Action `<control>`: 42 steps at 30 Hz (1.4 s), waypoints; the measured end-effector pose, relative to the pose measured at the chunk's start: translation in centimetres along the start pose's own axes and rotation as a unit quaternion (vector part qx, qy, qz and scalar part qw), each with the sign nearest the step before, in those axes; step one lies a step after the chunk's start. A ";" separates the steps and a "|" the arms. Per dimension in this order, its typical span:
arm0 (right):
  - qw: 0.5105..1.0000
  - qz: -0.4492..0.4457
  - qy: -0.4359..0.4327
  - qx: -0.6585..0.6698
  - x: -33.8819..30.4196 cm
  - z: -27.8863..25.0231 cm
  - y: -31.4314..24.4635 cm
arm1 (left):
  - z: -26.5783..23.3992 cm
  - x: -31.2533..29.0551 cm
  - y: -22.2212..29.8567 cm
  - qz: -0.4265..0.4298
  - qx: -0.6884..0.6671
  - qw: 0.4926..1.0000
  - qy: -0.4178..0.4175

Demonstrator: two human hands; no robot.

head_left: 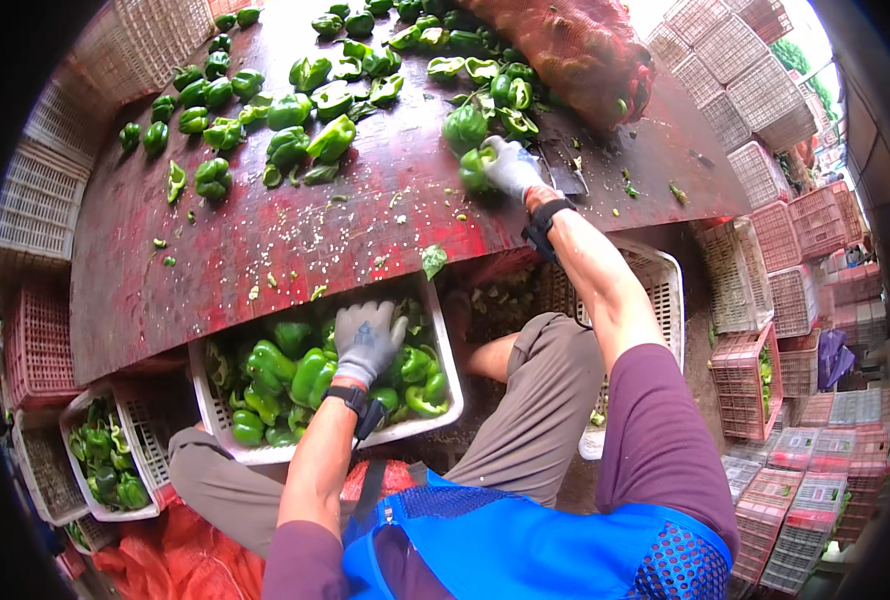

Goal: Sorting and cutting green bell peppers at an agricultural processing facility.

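Observation:
My left hand (368,340), in a grey work glove, rests over the green bell peppers (270,368) in a white plastic crate (451,405) below the table edge. Its fingers are stretched out and the thumb stands apart; nothing shows in its grasp. On the reddish tabletop, my gloved right hand (512,168) has its fingers closed on a green bell pepper (476,170), partly hidden by the glove. Another whole pepper (464,128) touches it on the far side. A dark flat object (569,178) lies just right of that hand, its kind unclear.
Whole and cut peppers (288,111) spread over the far half of the worn table (385,235), with seeds and scraps. A full red mesh sack (575,50) lies at the back right. Stacked crates (760,90) line both sides. Another pepper crate (110,455) stands lower left.

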State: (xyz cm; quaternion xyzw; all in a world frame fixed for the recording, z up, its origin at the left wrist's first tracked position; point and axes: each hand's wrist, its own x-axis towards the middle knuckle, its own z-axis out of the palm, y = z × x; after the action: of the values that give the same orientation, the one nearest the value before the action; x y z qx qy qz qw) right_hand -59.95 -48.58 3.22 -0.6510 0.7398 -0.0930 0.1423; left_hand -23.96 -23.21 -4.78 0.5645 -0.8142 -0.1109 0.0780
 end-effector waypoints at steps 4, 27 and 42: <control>0.988 -0.040 0.059 0.140 -7.7 1.7 -4.6 | -0.7 -2.4 0.4 0.007 -0.018 1.000 0.015; 0.919 -0.356 -0.019 0.170 -48.3 0.9 -23.2 | -12.8 -23.7 -2.1 -0.153 -0.799 0.580 -0.038; 0.843 -0.529 0.005 -0.100 -51.2 3.0 -20.3 | -9.5 -26.7 2.2 -0.217 -0.632 0.744 -0.010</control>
State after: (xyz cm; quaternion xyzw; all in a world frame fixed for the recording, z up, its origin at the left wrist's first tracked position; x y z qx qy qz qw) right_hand -34.23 -0.54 11.56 -0.9537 0.2892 -0.0830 0.0024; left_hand -14.21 1.72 4.92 0.5462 -0.4145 -0.6193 0.3827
